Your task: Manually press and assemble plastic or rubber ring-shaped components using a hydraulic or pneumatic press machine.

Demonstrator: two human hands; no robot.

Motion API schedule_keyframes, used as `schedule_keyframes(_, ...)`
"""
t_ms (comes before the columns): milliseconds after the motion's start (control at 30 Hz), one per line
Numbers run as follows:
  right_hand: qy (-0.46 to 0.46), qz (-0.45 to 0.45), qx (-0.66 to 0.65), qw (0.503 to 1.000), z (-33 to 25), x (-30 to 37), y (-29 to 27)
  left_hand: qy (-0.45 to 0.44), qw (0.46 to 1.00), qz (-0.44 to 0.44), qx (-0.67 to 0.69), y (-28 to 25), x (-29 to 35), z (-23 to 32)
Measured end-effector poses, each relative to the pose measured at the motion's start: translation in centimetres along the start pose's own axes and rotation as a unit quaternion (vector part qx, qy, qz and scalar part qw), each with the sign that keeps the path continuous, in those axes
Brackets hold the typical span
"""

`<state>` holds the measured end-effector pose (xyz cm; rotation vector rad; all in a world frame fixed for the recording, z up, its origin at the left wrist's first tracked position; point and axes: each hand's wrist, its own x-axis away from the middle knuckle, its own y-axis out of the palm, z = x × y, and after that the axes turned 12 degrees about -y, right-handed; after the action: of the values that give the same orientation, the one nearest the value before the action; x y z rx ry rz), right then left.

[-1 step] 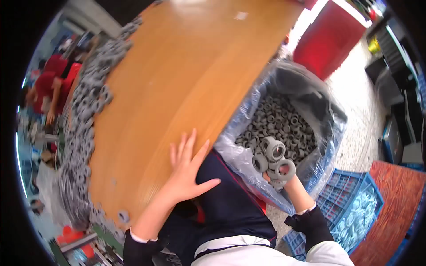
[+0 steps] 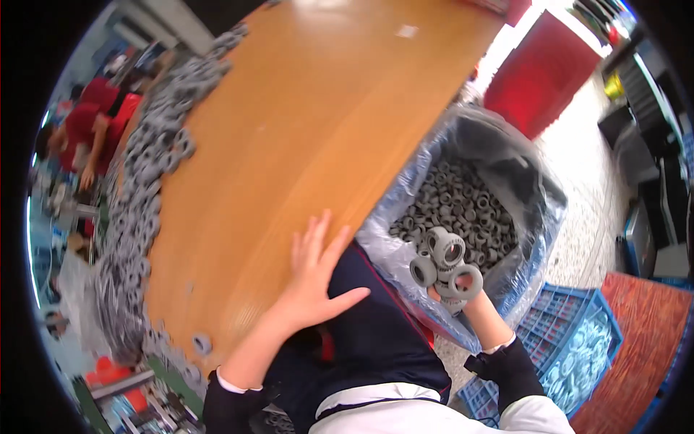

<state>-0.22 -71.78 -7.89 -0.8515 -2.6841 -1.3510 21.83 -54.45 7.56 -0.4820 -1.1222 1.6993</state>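
My right hand [image 2: 473, 302] holds a small cluster of grey rubber-like rings [image 2: 450, 250] above the near edge of a plastic-lined bin [image 2: 379, 242]. The rings hide most of its fingers. Many more grey rings [image 2: 463, 206] fill the bin below. On the near right edge of the wooden table [image 2: 267, 166] my left hand [image 2: 311, 286] rests with its fingers spread and nothing in it. A long heap of grey rings [image 2: 148, 163] runs along the table's left side, and one loose ring [image 2: 202, 343] lies close to the near left corner.
A blue crate [image 2: 578, 340] with pale blue pieces stands right of the bin, beside a reddish-brown board [image 2: 640, 354]. Behind the bin is a red panel [image 2: 542, 72]. Across the table at the left, a person in a red top [image 2: 97, 134] works. Clear plastic [image 2: 83, 296] hangs there.
The whole view has shifted slightly, so the table and heap appear a little further right. Both hands keep their poses, and the rings stay in my right hand.
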Motion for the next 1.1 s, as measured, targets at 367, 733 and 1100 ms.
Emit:
schedule_keyframes(367,0.365,-0.484,0.159,0.779,13.7,3.5,25.3,-0.104,0.937,0.241,0.230,1.9,28.8,-2.3)
schedule_keyframes(733,0.631,-0.523,0.339,0.461,41.8,24.3,35.5,-0.377,0.095,0.753,0.530,23.1,52.7,-2.0)
schedule_keyframes(1100,0.502,-0.590,0.469,0.423,43.1,25.5,37.7,-0.599,-0.113,0.512,0.605,41.4,60.8,1.0)
